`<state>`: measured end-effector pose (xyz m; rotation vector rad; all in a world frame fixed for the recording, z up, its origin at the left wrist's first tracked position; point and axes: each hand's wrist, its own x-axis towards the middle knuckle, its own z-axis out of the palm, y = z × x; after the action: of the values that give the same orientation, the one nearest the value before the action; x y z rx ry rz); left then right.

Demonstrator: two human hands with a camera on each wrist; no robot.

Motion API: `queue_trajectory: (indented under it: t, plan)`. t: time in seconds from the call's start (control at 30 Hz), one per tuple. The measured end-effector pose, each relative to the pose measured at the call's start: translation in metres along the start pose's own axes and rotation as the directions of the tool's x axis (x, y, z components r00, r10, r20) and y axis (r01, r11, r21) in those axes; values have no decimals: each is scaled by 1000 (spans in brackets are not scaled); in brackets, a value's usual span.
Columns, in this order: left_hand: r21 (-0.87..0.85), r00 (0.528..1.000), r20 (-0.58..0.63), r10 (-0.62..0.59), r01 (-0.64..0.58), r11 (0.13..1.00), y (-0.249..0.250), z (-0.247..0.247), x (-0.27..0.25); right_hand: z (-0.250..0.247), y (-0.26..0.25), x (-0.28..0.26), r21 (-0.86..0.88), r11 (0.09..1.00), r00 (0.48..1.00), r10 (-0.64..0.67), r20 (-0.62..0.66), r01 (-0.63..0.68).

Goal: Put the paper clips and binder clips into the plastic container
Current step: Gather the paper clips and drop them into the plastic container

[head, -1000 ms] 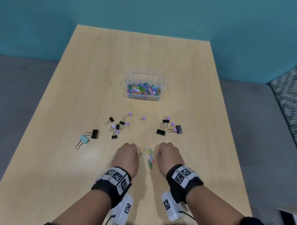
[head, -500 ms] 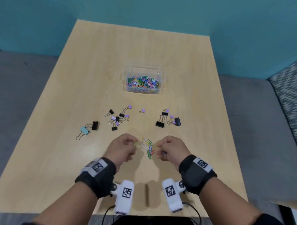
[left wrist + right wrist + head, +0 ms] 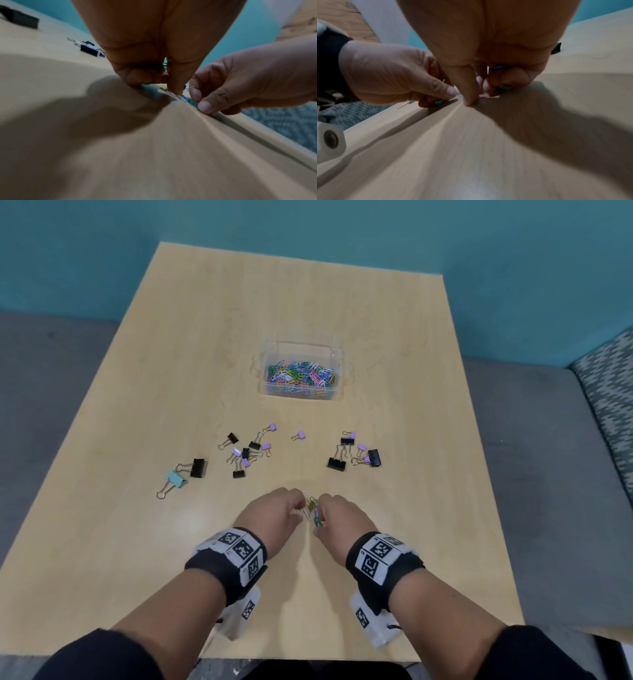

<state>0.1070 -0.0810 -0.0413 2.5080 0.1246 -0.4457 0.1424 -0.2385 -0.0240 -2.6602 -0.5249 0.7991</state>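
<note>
Loose coloured paper clips (image 3: 313,511) lie in a small heap on the wooden table (image 3: 394,337) near its front edge. My left hand (image 3: 297,507) and right hand (image 3: 324,509) crouch on either side of the heap, fingers curled and pinching clips against the wood. In the left wrist view a green clip (image 3: 193,103) sits under the right thumb. In the right wrist view a blue clip (image 3: 498,67) is tucked in the right palm. The clear plastic container (image 3: 334,355) stands farther back at centre, holding many paper clips. Black and purple binder clips lie in a left group (image 3: 247,454) and a right group (image 3: 356,454).
A light blue binder clip (image 3: 176,479) and a larger black one (image 3: 198,467) lie apart at the left. One purple clip (image 3: 299,435) sits alone between the groups. Grey floor surrounds the table, with a patterned seat (image 3: 609,392) at the right.
Both hands have closed in toward each other, pushing the scattered paper clips into a tighter heap between the fingertips. The binder clips and the container have not moved.
</note>
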Motion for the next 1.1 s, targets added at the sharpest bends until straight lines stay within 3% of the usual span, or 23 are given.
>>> queue_trajectory:
  t: [0.13, 0.3, 0.4, 0.47, 0.53, 0.63, 0.67, 0.73, 0.83, 0.87, 0.93, 1.0, 1.03, 1.1]
  plan:
    - [140, 997, 46, 65, -70, 988, 1, 0, 2, 3, 6, 2, -18, 1000, 1000, -7, 23, 8]
    - [158, 996, 84, 20, -33, 987, 4, -1, 5, 1, 6, 4, -13, 1000, 999, 16, 43, -15]
    - [45, 997, 52, -64, 62, 997, 3, -4, 1, -7, 14, -3, 304, 948, 995, 93, 29, -97]
    - [-82, 989, -1, -149, 148, 986, 0, -6, -5, -15, 23, -11, 607, 778, 984, 177, 36, -162]
    - [-114, 978, -18, -206, 203, 973, -3, -8, -8, -19, 32, -18, 827, 514, 965, 235, 120, -228]
    - [14, 984, 7, -177, 177, 984, 1, -11, -7, -23, 40, -21, 941, 116, 930, 231, 285, -317]
    - [34, 985, 9, -173, 172, 984, 3, -11, -6, -25, 40, -21, 941, 37, 921, 223, 321, -337]
    - [26, 980, 2, -200, 200, 979, 10, -12, -3, -30, 35, -21, 932, -2, 909, 221, 354, -363]
    - [61, 970, 15, -241, 240, 969, 16, -14, 2, -31, 24, -17, 906, 126, 898, 244, 367, -405]
    - [83, 971, 26, -236, 234, 969, 17, -14, 4, -29, 22, -15, 887, 222, 902, 254, 348, -405]
    - [97, 973, 41, -228, 223, 970, 17, -14, 6, -24, 20, -12, 784, 516, 936, 246, 251, -345]
    - [65, 974, 62, -218, 214, 975, 14, -15, 3, -19, 20, -10, 526, 819, 973, 183, 142, -231]
    - [58, 976, 69, -205, 201, 978, 12, -16, 1, -17, 20, -10, 367, 912, 982, 145, 125, -181]
    - [98, 984, 94, -151, 142, 985, 8, -15, -1, -14, 18, -10, 115, 989, 991, 81, 111, -93]
